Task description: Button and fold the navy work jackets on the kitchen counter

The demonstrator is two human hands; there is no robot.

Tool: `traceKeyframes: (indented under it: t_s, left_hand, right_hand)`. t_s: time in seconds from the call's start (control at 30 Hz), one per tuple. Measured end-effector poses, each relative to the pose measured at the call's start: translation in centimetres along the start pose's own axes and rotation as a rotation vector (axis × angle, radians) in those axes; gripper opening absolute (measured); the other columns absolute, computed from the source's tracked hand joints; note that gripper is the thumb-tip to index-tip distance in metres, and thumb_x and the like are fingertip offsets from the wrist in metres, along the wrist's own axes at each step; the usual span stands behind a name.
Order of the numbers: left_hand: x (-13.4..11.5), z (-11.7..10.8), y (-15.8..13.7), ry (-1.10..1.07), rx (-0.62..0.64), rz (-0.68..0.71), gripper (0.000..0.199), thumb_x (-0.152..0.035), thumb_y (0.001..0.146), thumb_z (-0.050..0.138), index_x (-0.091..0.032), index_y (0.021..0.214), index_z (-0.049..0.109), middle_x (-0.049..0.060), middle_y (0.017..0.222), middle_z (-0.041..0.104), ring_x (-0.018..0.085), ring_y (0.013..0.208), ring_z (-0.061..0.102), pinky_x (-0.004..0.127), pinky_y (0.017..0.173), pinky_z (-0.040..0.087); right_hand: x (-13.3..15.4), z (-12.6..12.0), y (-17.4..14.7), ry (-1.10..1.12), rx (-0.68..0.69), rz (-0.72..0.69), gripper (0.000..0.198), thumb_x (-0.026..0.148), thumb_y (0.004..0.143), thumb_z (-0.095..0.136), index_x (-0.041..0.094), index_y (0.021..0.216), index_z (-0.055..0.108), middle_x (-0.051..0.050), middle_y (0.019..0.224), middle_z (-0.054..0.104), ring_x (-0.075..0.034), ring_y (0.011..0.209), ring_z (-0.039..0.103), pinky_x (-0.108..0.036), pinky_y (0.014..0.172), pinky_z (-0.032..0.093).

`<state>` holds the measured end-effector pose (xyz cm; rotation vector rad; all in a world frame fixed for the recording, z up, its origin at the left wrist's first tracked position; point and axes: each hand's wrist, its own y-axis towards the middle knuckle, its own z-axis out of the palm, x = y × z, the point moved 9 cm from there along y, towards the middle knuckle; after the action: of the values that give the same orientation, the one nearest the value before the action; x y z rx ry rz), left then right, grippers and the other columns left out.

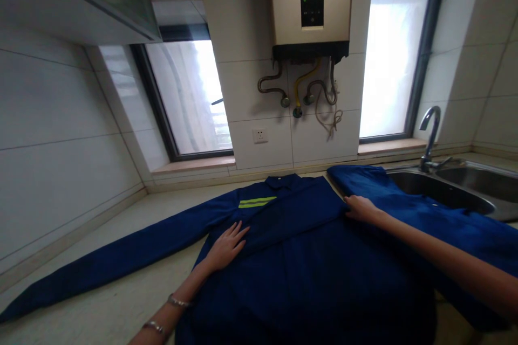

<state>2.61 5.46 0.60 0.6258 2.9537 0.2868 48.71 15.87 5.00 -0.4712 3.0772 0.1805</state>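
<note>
1. Pale countertop (117, 302): broad enough, I judge, to bear the navy work jacket (291, 259) at near full spread.
2. Jacket: collar end towards the surface's back edge, body running towards the wearer; likely laid so for reach. Dark, matte cloth, rumpled, with a slanting fold across the chest.
3. Outstretched sleeve (133, 253): angles to the left side of the surface, tapering, fairly smooth.
4. Brighter blue cloth (453, 237): right of the jacket, along the near side of the sink (485, 180); garment type unclear.
5. Left hand (227, 245): flat on the chest, fingers extended, gripping nothing; probably steadying the fabric.
6. Right hand (361, 209): fingers curled closed on the jacket's right edge, apparently controlling it.
7. Lime reflective strip (257, 202): grey centre line, right end cut off by the fold.
8. Collar (282, 180): turned down, small pale mark inside.
</note>
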Motion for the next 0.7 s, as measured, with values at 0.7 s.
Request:
traceKeyframes:
  t_s: [0.7]
  left_hand:
    - [-1.6, -1.0, -0.7, 0.115, -0.011, 0.06, 0.047, -0.037, 0.093, 0.029, -0.026, 0.139, 0.031, 0.008, 0.147, 0.023, 0.027, 0.135, 0.018, 0.047, 0.108, 0.022]
  right_hand:
    - [1.9, -0.8, 1.7, 0.026, 0.033, -0.241, 0.052, 0.033, 0.08, 0.046, 0.012, 0.127, 0.05, -0.017, 0.128, 0.047, -0.029, 0.117, 0.045, -0.041, 0.095, 0.038]
